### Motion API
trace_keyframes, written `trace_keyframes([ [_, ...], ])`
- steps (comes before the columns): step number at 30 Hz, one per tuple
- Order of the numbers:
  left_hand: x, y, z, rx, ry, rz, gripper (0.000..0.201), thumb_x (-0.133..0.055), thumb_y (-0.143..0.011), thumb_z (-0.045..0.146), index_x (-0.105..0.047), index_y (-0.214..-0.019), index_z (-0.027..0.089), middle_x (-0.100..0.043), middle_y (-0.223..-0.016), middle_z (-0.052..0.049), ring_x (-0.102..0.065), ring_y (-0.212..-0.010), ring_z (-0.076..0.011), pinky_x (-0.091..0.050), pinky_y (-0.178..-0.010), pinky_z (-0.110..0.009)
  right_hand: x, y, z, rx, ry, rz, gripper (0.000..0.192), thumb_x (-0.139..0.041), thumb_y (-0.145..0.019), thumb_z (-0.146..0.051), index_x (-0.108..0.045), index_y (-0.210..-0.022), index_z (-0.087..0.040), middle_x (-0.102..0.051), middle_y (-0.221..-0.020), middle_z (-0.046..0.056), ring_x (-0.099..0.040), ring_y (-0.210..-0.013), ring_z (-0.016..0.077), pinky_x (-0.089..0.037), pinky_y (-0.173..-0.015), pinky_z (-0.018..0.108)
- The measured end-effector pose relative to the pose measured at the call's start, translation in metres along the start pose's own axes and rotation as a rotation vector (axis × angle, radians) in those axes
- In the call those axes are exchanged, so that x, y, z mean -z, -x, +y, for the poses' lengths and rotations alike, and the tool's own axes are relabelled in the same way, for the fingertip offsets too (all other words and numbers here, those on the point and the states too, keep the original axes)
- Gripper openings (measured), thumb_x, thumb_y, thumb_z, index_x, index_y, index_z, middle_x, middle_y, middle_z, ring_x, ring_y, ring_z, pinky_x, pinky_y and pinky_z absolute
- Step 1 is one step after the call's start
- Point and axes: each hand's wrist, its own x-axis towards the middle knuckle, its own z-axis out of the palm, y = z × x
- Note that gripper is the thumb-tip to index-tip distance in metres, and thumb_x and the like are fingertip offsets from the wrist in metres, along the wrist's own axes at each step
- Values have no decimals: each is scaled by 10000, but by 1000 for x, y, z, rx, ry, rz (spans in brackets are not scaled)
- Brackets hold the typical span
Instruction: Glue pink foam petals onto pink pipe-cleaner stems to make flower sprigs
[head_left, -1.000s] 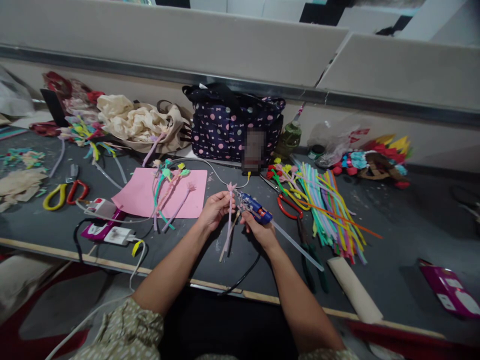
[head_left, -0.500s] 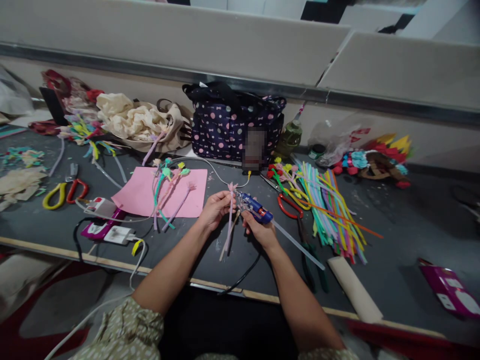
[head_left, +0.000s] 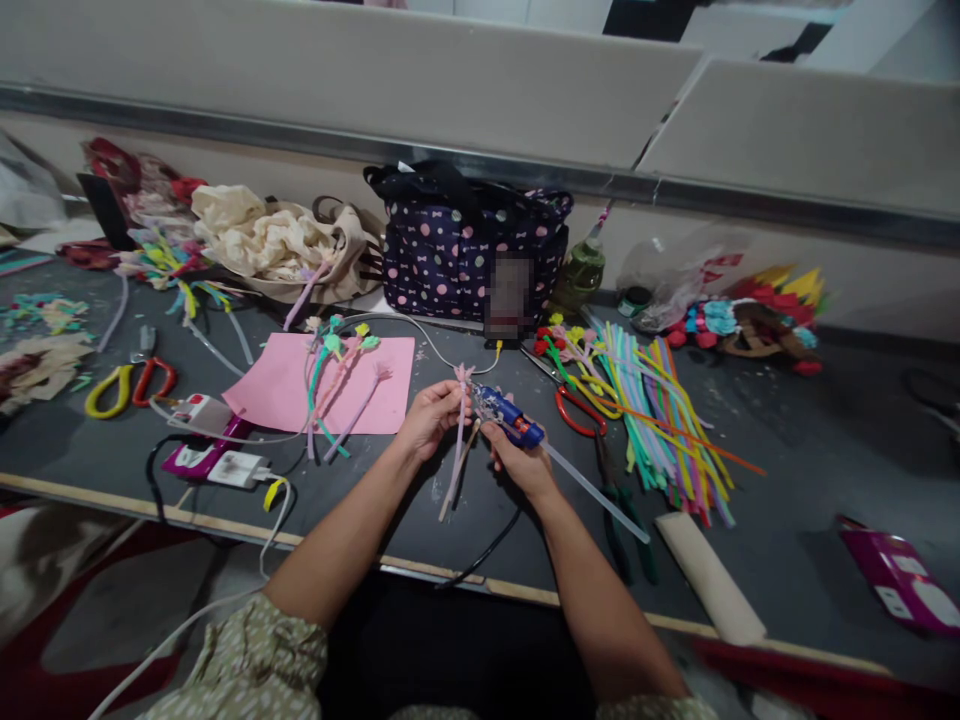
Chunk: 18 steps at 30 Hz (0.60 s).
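Observation:
My left hand (head_left: 435,420) pinches a pipe cleaner flower (head_left: 460,425) with a pale purple stem and a pink tufted head. The stem hangs down toward the table. In my right hand (head_left: 519,458) is a blue glue gun (head_left: 510,415), its nozzle beside the flower head; whether they touch I cannot tell. A long translucent glue stick (head_left: 600,495) sticks out of the gun's rear. Below the hands lies a thin wooden stick (head_left: 466,462). Finished-looking pipe cleaner flowers (head_left: 349,375) rest on a pink sheet (head_left: 251,385) to the left.
Right of my hands lie red-handled scissors (head_left: 581,412), green-handled pliers (head_left: 621,540) and a bundle of colourful pipe cleaners (head_left: 667,420). A polka-dot bag (head_left: 435,255) stands behind. A power strip (head_left: 206,455), cables and yellow-and-red-handled pliers (head_left: 135,385) are at left.
Both hands, the flower and the glue gun stay nearly still. A brownish, unclear shape now shows over the cream scraps at the far left edge.

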Motion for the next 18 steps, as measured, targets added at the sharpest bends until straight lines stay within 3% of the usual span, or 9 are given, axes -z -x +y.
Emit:
trace_keyframes([
  [18,-1,0,1,3,4,43,334,-863,-606,299,-652,-788,115,-652,-670,-13,-611,-550,-95,-534,-550,-204,2,0,0,63,88,-16,385,-736,-723,-548,-647,-807,-182,-527,-480,-46,-472,-354,96,-416,-358,213],
])
